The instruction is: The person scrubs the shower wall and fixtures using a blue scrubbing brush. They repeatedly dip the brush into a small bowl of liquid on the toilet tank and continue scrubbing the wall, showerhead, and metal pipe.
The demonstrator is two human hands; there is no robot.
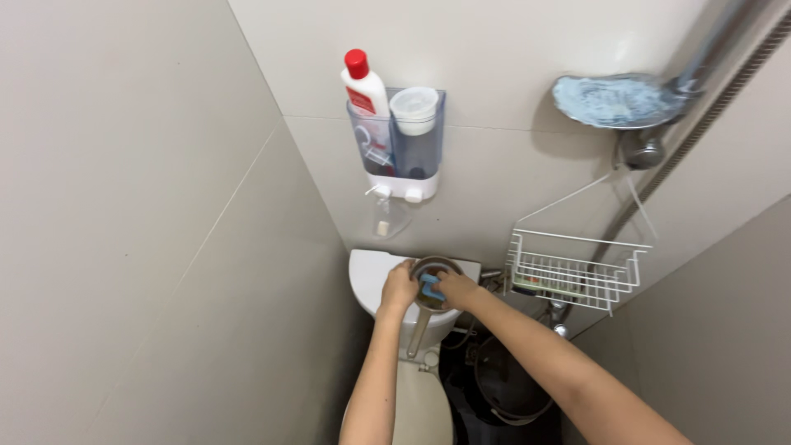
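My left hand (399, 288) steadies the rim of a round metal ladle (434, 283) that sits on top of the white toilet tank (367, 276), fingers curled over the bowl's left edge so it cannot slide or tip while I work inside it. My right hand (456, 288) is clenched on a small blue sponge (430, 286), pressing it into the bowl, which faces up toward me; that seems the sensible way to hold it, since the open side gives the sponge room. The ladle's long axis runs from the bowl on the tank down toward me, its handle (418, 331) hanging past the tank's front edge and pointing at the toilet below. On the wall above hang a double soap dispenser (401, 142) with a red-capped bottle (363, 86), and to the right a white wire basket (572, 274).
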